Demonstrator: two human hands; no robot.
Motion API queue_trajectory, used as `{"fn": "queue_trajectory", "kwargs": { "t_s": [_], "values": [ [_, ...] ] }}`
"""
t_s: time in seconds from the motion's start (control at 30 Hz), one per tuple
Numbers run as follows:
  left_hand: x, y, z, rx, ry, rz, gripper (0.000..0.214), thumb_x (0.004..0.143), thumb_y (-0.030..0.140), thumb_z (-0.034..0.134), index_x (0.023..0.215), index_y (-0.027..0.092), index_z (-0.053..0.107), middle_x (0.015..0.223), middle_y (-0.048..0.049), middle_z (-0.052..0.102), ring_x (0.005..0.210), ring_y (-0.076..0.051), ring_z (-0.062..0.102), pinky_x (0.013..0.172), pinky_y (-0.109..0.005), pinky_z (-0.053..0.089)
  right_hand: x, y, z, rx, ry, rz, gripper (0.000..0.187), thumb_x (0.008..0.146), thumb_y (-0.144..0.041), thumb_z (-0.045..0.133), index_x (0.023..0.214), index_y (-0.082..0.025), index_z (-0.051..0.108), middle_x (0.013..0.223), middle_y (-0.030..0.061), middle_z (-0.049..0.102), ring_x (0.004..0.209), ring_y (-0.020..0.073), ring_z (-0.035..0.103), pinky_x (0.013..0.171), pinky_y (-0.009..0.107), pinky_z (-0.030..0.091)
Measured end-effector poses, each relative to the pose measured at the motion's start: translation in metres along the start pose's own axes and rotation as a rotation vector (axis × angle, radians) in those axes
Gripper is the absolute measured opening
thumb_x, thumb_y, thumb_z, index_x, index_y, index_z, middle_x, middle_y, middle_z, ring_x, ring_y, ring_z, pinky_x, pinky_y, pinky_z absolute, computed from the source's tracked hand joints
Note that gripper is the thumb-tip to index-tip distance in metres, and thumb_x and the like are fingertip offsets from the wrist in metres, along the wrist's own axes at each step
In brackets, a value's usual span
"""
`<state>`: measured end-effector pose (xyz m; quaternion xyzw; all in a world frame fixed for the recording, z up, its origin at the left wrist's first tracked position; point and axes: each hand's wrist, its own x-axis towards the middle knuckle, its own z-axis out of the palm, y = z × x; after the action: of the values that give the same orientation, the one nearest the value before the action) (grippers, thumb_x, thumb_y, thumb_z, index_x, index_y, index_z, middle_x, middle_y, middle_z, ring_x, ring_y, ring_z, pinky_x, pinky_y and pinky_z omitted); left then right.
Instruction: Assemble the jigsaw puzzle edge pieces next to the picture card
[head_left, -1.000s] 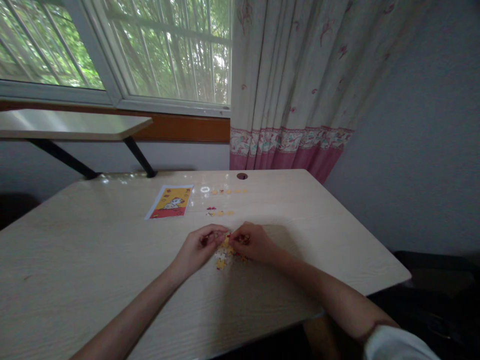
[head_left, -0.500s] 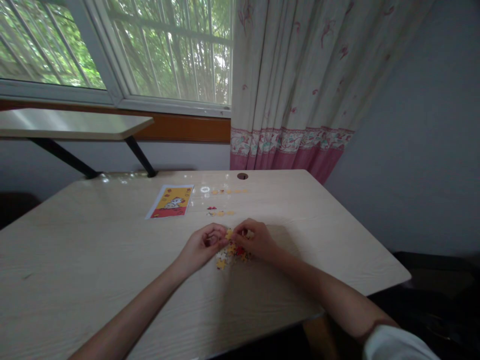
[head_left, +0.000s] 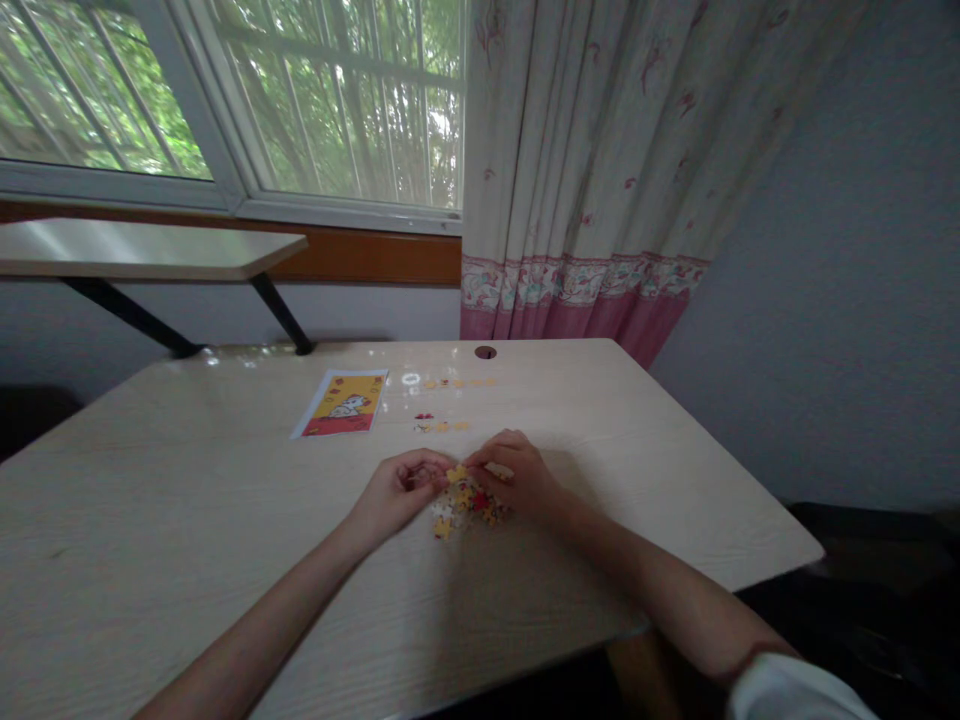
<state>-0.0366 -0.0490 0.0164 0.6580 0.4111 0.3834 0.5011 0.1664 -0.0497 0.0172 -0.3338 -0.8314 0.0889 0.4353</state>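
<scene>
Grey wall (head_left: 840, 270) stands at your right, with one curtain (head_left: 592, 150) and one barred window (head_left: 352, 110) ahead. Your one pale desk (head_left: 187, 520) bears one raised shelf (head_left: 150, 247) at far left. Your two hands nearly meet over it. One picture sheet (head_left: 343, 405) lies beyond your left hand (head_left: 394, 495). One pile of puzzle pieces (head_left: 465, 498), too jumbled to count, sits just under your fingertips. Farther off you have two rows: about five pieces in the far row (head_left: 457, 383), about three in the near row (head_left: 442, 427). One yellow piece (head_left: 456, 474) is between your hands, nearer the left; its long axis is too small to tell. Your left fingertips appear narrowed on it; your right hand (head_left: 525, 482) has its fingertips just beside, and you cannot tell whether they grip.
</scene>
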Motion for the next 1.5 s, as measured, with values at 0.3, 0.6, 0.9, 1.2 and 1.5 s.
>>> {"fn": "queue_trajectory", "kwargs": {
  "t_s": [0.3,0.6,0.9,1.2,1.5],
  "values": [
    [0.0,-0.003,-0.009,0.21,0.061,0.032,0.032,0.078,0.037,0.056,0.097,0.012,0.065,0.08,-0.007,0.068,0.066,-0.014,0.06,0.06,-0.024,0.047,0.005,0.012,-0.018,-0.081,0.221,0.131,0.014,0.086,-0.026,0.055,0.081,-0.021,0.067,0.078,0.0041,0.067,0.076,0.0152,0.058,0.073,0.03,0.043],
    [-0.007,-0.004,-0.027,0.753,-0.023,0.291,0.021,0.085,0.029,0.047,0.092,0.021,0.065,0.093,-0.0044,0.067,0.086,-0.018,0.061,0.078,-0.029,0.047,0.007,0.034,-0.033,-0.042,0.517,0.31,0.014,0.082,-0.028,0.058,0.081,-0.021,0.069,0.075,0.0037,0.063,0.068,0.0145,0.054,0.064,0.028,0.046],
    [-0.007,-0.004,-0.027,0.83,-0.067,0.302,0.023,0.086,0.027,0.043,0.093,0.021,0.064,0.093,-0.0047,0.066,0.086,-0.017,0.06,0.078,-0.028,0.047,0.009,0.03,-0.029,-0.035,0.484,0.285,0.013,0.082,-0.027,0.059,0.082,-0.021,0.07,0.077,0.0039,0.064,0.07,0.0141,0.055,0.064,0.027,0.046],
    [-0.007,-0.006,-0.026,0.807,-0.071,0.294,0.022,0.086,0.026,0.043,0.091,0.021,0.064,0.088,-0.0043,0.065,0.082,-0.017,0.06,0.075,-0.027,0.046,0.068,0.061,0.013,-0.248,-0.149,0.357,0.014,0.082,-0.031,0.06,0.084,-0.024,0.072,0.089,0.002,0.069,0.087,0.0171,0.058,0.082,0.031,0.04],
    [-0.009,-0.009,-0.025,0.818,-0.114,0.264,0.023,0.087,0.023,0.041,0.091,0.02,0.063,0.086,-0.0053,0.064,0.081,-0.017,0.058,0.074,-0.027,0.045,0.146,0.075,0.084,-0.372,-0.269,0.44,0.024,0.084,-0.035,0.052,0.097,-0.028,0.071,0.099,0.0027,0.069,0.096,0.0195,0.057,0.082,0.029,0.04]
  ]
}}
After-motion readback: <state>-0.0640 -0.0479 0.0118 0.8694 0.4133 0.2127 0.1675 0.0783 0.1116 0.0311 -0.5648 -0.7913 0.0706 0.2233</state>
